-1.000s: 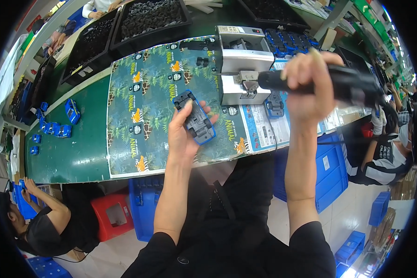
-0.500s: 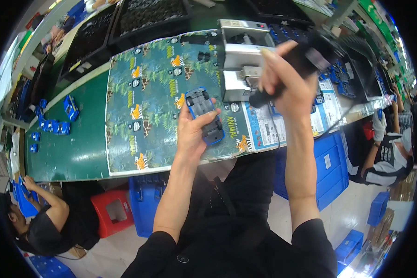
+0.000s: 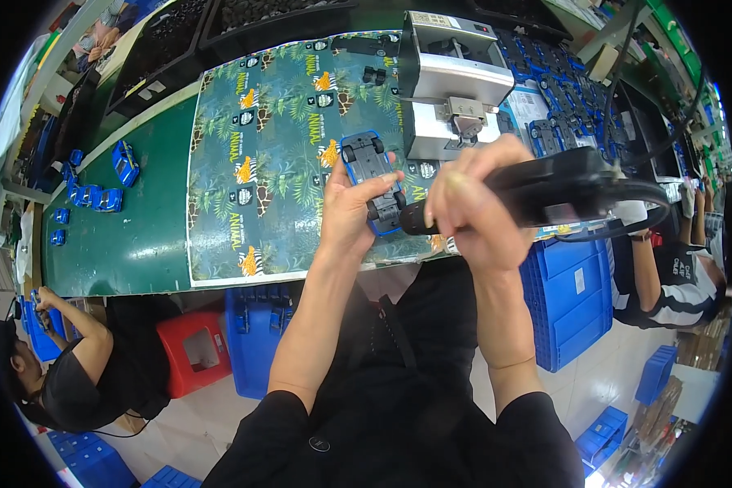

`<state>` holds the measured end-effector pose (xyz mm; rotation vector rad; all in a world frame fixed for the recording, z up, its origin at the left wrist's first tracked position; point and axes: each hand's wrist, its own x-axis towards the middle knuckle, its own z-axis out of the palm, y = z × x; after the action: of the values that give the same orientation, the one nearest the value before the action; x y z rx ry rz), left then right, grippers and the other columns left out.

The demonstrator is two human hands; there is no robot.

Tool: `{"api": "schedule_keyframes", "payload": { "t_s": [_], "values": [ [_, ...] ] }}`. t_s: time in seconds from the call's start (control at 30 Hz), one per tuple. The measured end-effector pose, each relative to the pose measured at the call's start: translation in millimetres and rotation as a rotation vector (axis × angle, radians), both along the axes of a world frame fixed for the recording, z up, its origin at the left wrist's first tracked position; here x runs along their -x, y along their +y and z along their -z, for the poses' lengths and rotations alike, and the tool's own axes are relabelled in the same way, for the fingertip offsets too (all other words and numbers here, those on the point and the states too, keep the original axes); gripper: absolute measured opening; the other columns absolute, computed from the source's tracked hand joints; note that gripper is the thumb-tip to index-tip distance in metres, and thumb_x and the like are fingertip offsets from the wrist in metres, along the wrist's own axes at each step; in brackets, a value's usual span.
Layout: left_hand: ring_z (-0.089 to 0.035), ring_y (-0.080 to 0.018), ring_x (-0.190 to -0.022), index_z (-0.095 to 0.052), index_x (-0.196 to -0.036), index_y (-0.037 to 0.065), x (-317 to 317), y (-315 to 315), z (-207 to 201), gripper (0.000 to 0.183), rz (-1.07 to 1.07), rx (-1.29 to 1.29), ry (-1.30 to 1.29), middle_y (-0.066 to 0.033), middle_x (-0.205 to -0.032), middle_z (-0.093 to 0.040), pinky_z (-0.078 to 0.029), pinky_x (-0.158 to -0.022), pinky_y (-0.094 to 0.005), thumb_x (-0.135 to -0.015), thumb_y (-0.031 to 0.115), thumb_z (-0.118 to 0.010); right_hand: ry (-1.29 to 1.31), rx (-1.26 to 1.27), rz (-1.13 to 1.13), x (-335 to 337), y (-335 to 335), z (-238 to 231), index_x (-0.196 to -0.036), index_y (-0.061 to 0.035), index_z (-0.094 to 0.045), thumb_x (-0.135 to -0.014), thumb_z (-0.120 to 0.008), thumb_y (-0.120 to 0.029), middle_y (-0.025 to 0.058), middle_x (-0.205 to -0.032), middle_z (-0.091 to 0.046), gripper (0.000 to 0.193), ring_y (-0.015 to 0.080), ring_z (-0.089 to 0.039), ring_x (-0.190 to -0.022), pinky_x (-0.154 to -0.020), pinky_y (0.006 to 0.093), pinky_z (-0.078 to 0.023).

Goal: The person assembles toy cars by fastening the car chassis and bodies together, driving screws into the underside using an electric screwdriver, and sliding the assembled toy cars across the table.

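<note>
My left hand (image 3: 351, 202) is closed round a blue toy car (image 3: 371, 167), turned so its black underside and wheels face up. My right hand (image 3: 480, 203) grips a black electric screwdriver (image 3: 545, 183) lying nearly level, its cable bending away at the right. The screwdriver's nose meets the near end of the car's underside; whether the tip sits in a screw hole I cannot make out. Beyond my right hand stands a metal box-shaped machine (image 3: 455, 85) with a small metal feeder at its front.
A patterned mat (image 3: 260, 171) covers the green bench (image 3: 138, 252). Several blue car bodies (image 3: 98, 198) lie at the left, rows of car undersides (image 3: 561, 98) at the right. Blue crates (image 3: 565, 297) and a red stool (image 3: 191, 350) stand below. People work on both sides.
My right hand has brought the screwdriver down and toward me, from beside the machine to the toy car. The left hand keeps its hold on the car. The view has shifted slightly.
</note>
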<state>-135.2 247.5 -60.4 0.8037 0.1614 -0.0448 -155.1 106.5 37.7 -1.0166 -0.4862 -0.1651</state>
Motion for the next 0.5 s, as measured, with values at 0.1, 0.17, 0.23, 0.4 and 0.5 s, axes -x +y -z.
{"api": "schedule_keyframes", "payload": {
  "t_s": [0.1,0.17,0.23,0.4,0.5],
  "values": [
    [-0.069,-0.0235,-0.090,-0.052,-0.121,0.005,0.3,0.3,0.6,0.051,0.003,0.029,0.017,-0.0119,-0.109,-0.065,-0.058,-0.075,-0.0365,-0.075,-0.009,-0.068,0.012,0.035,0.038,2.6,9.3,10.4,-0.083,-0.0035,-0.052,-0.081,-0.072,0.000,0.0056,-0.065,-0.059,0.021,0.0090,-0.055,-0.055,-0.056,0.0249,-0.048],
    [-0.069,-0.0234,-0.090,-0.052,-0.120,0.005,1.4,-1.9,-0.5,0.050,0.004,0.035,0.029,-0.0119,-0.109,-0.065,-0.058,-0.075,-0.0363,-0.075,-0.009,-0.068,0.014,0.009,0.017,1.4,9.3,10.7,-0.083,-0.0039,-0.051,-0.080,-0.073,0.000,0.0056,-0.066,-0.059,0.023,0.0093,-0.056,-0.057,-0.058,0.0251,-0.048],
    [-0.069,-0.0233,-0.089,-0.052,-0.119,0.005,-1.7,-3.0,-2.0,0.048,-0.003,0.047,0.039,-0.0117,-0.108,-0.065,-0.057,-0.075,-0.0364,-0.076,-0.008,-0.068,0.011,-0.011,-0.006,-1.6,8.7,10.7,-0.082,-0.0043,-0.050,-0.080,-0.074,0.000,0.0055,-0.066,-0.059,0.024,0.0095,-0.056,-0.059,-0.060,0.0254,-0.048],
    [-0.068,-0.0230,-0.087,-0.053,-0.117,0.004,-1.6,-0.8,-4.9,0.045,-0.012,0.054,0.059,-0.0117,-0.107,-0.065,-0.057,-0.073,-0.0360,-0.077,-0.007,-0.069,-0.044,0.019,-0.037,-0.9,8.7,15.2,-0.081,-0.0047,-0.048,-0.080,-0.073,0.001,0.0066,-0.066,-0.058,0.025,0.0096,-0.055,-0.061,-0.060,0.0265,-0.047],
    [-0.068,-0.0224,-0.086,-0.053,-0.116,0.004,-0.4,0.7,-5.2,0.042,-0.005,0.069,0.074,-0.0116,-0.107,-0.065,-0.057,-0.073,-0.0354,-0.078,-0.006,-0.069,-0.047,0.018,-0.023,2.7,9.5,16.6,-0.080,-0.0045,-0.048,-0.080,-0.072,0.001,0.0067,-0.066,-0.058,0.025,0.0089,-0.053,-0.060,-0.059,0.0261,-0.045]
  ]
}}
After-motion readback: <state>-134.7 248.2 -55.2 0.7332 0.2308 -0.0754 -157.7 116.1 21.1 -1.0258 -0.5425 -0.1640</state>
